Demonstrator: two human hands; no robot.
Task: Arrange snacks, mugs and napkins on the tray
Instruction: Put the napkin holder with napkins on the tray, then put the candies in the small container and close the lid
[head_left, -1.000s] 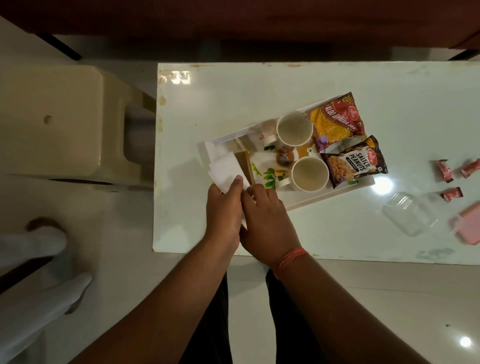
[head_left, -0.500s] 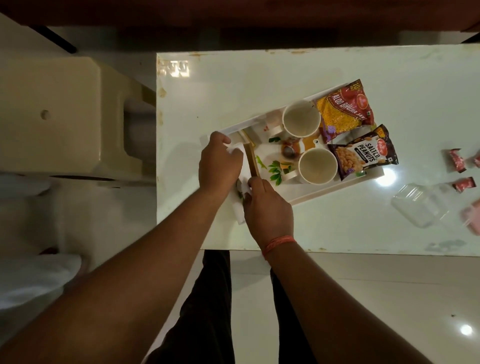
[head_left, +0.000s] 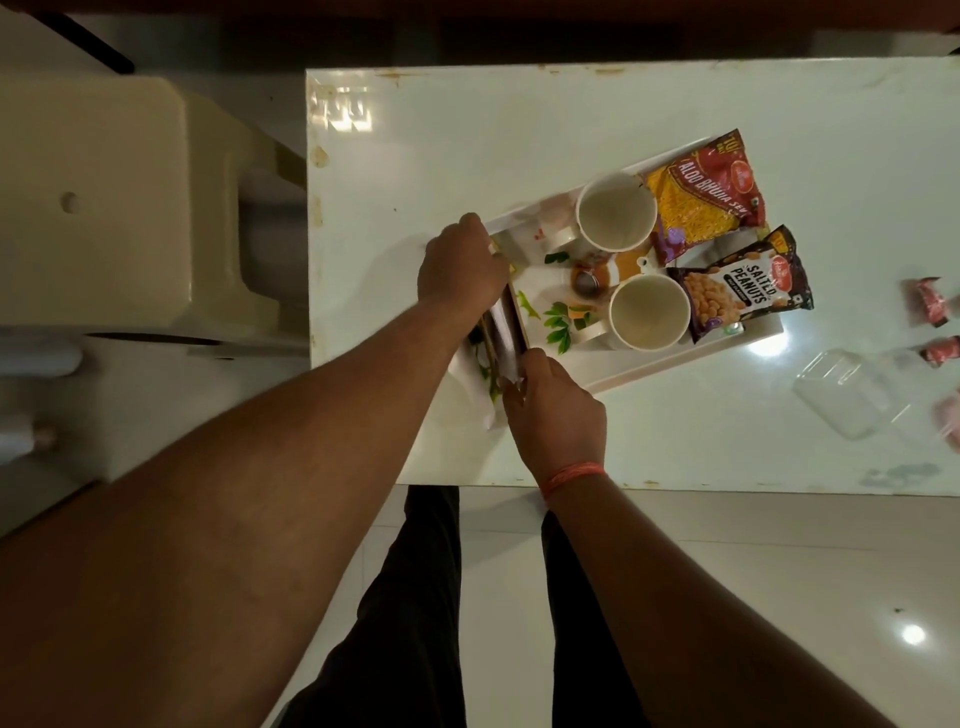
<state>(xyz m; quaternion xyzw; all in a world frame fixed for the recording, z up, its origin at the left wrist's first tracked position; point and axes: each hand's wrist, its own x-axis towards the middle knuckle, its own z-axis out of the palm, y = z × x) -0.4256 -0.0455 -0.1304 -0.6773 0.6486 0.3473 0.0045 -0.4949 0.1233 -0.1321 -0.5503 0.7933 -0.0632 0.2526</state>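
Observation:
A white tray (head_left: 675, 358) with a leaf print lies on the white table (head_left: 467, 145). It carries two empty white mugs, one farther (head_left: 615, 213) and one nearer (head_left: 649, 312). A yellow-red aloo bhujia pack (head_left: 701, 202) and a dark salted peanuts pack (head_left: 743, 283) lie at its right end. At the tray's left end white napkins (head_left: 503, 332) stand on edge beside a brown strip. My left hand (head_left: 460, 265) curls over their far end. My right hand (head_left: 558, 410) pinches their near end.
A beige plastic stool (head_left: 104, 208) stands left of the table. On the table's right side lie a clear plastic lid (head_left: 847, 395), red-wrapped candies (head_left: 930, 306) and a pink object (head_left: 950, 421) at the frame edge. My legs are at the table's front edge.
Both hands went from the tray's near corner to its left end. My left hand reached to the far side of the napkins, which now stand on edge between my hands.

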